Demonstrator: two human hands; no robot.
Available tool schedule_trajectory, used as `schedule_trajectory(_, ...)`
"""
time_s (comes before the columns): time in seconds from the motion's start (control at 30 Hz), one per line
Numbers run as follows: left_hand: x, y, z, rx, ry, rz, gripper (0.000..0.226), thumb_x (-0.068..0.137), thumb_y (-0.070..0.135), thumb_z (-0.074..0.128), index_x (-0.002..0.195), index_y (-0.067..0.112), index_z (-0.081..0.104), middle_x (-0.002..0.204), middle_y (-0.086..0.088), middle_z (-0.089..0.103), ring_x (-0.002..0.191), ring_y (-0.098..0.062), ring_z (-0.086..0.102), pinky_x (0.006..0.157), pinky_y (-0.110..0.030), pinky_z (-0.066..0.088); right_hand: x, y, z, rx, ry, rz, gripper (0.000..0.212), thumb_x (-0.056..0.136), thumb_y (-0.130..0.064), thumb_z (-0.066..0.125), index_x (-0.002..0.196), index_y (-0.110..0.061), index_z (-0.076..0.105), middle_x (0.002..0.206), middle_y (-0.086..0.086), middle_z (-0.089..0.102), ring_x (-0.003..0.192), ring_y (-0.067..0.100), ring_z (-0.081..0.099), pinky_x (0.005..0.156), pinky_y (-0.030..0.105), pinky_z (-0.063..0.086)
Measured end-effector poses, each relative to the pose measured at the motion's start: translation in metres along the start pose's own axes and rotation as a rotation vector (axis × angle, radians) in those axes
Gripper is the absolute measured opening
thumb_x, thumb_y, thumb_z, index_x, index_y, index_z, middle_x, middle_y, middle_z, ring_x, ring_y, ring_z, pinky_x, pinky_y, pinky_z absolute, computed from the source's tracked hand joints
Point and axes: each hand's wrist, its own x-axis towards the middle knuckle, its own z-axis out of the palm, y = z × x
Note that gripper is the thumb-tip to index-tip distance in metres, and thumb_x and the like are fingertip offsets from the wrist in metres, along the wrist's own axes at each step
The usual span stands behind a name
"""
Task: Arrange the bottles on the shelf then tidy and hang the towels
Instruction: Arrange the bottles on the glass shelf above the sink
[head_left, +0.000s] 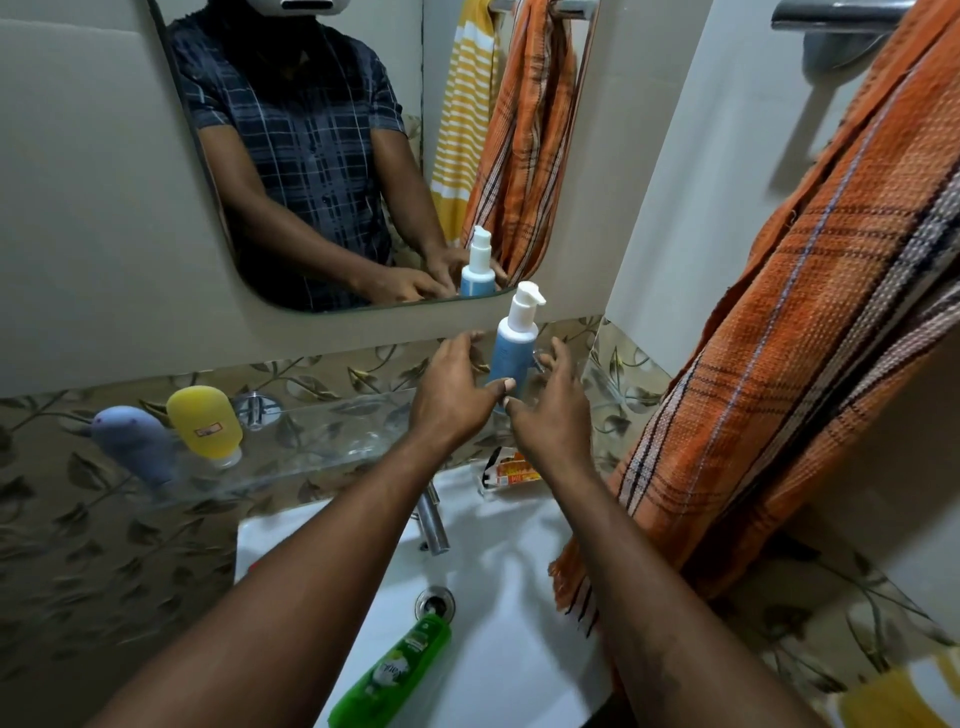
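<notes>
The blue pump bottle (511, 348) is stood upright at the right end of the glass shelf (322, 436), flanked by the right hand (553, 415), spread wide, and the left hand (452, 395), whose thumb is laid across its front, though no grip can be made out.

The glass shelf (322, 431) has a long bare stretch in its middle, between the yellow bottle (205, 423) on the left and the blue pump bottle (511, 353) standing upright near the right end. A pale purple bottle (135, 447) leans just beside the yellow one, closing off the left end. The left hand (452, 395) and right hand (550, 415) flank the pump bottle, fingers spread. The orange towel (779, 364) hangs like a wall along the right, down past the sink (519, 561) rim. The tap (434, 519) rises below the shelf's middle. A small packet (511, 470) seems to lie on the ledge under the right wrist. A green bottle (395, 670) lies across the basin's near part.
</notes>
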Motion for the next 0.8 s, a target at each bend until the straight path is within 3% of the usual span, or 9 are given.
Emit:
schedule_trajectory(0.07,-0.011,-0.005,-0.001,-0.008,0.068,0.03,0.066,0.084,0.031,0.085,0.14,0.022,0.052,0.13,0.002,0.06,0.111,-0.015,0.061,0.092,-0.039,0.056,-0.018,0.001,0.005,0.073,0.059,-0.021,0.086,0.086,-0.012,0.082,0.154,-0.027,0.033,0.151,0.004,0.055,0.129,0.022,0.06,0.1,0.045,0.057)
schedule_trajectory(0.2,-0.036,-0.023,-0.008,-0.04,0.135,0.142,0.036,0.087,0.017,0.077,0.12,0.02,0.062,0.112,0.006,0.063,0.097,-0.013,0.062,0.084,-0.038,0.058,-0.05,0.011,0.018,0.121,0.117,-0.114,0.048,0.087,-0.009,0.076,0.127,-0.023,0.055,0.118,-0.002,0.065,0.098,0.012,0.064,0.088,0.043,0.058)
schedule_trajectory(0.27,-0.051,-0.038,-0.012,-0.013,0.106,0.195,0.026,0.088,0.013,0.073,0.113,0.019,0.067,0.102,0.005,0.067,0.086,-0.013,0.064,0.079,-0.038,0.058,-0.064,0.018,0.025,0.134,0.078,-0.115,0.033,0.088,-0.006,0.072,0.115,-0.02,0.059,0.106,-0.002,0.067,0.09,0.012,0.064,0.084,0.038,0.057)
schedule_trajectory(0.4,-0.091,-0.069,-0.027,0.045,-0.019,0.172,0.015,0.091,0.013,0.069,0.103,0.016,0.075,0.095,0.003,0.075,0.079,-0.011,0.065,0.075,-0.025,0.05,-0.095,0.033,0.048,0.1,-0.106,-0.104,0.018,0.09,-0.005,0.066,0.104,-0.016,0.064,0.095,-0.001,0.069,0.087,0.017,0.066,0.079,0.034,0.054)
schedule_trajectory(0.5,-0.124,-0.108,-0.032,0.087,-0.148,0.022,0.009,0.091,0.018,0.07,0.099,0.02,0.076,0.095,0.004,0.077,0.081,-0.012,0.069,0.076,-0.029,0.052,-0.126,0.045,0.071,0.086,-0.311,-0.022,0.014,0.091,-0.01,0.067,0.103,-0.018,0.065,0.09,-0.003,0.072,0.085,0.015,0.068,0.076,0.031,0.054)
schedule_trajectory(0.57,-0.15,-0.14,-0.031,0.171,-0.278,-0.144,0.009,0.091,0.024,0.072,0.1,0.023,0.075,0.099,0.003,0.077,0.093,-0.019,0.071,0.085,-0.036,0.056,-0.151,0.057,0.085,0.029,-0.469,0.136,0.012,0.09,-0.015,0.071,0.099,-0.021,0.065,0.09,-0.004,0.072,0.083,0.015,0.067,0.071,0.026,0.049)
schedule_trajectory(0.67,-0.196,-0.187,-0.028,0.342,-0.517,-0.371,0.03,0.092,0.035,0.075,0.118,0.022,0.072,0.123,-0.004,0.074,0.116,-0.026,0.066,0.096,-0.036,0.054,-0.187,0.081,0.111,-0.147,-0.683,0.336,0.025,0.085,-0.031,0.081,0.1,-0.018,0.066,0.095,-0.001,0.069,0.089,0.02,0.064,0.074,0.026,0.046)
schedule_trajectory(0.73,-0.219,-0.21,-0.026,0.4,-0.629,-0.475,0.047,0.092,0.043,0.074,0.131,0.018,0.065,0.134,-0.009,0.067,0.124,-0.03,0.062,0.097,-0.036,0.05,-0.208,0.093,0.127,-0.277,-0.774,0.397,0.041,0.086,-0.042,0.079,0.113,-0.016,0.063,0.108,0.005,0.068,0.097,0.025,0.064,0.074,0.026,0.047)
schedule_trajectory(0.8,-0.233,-0.227,-0.021,0.436,-0.711,-0.53,0.061,0.091,0.053,0.071,0.136,0.013,0.06,0.138,-0.012,0.064,0.124,-0.032,0.06,0.096,-0.037,0.051,-0.225,0.103,0.14,-0.304,-0.819,0.515,0.055,0.086,-0.046,0.077,0.125,-0.011,0.057,0.113,0.007,0.065,0.088,0.021,0.065,0.058,0.019,0.048)
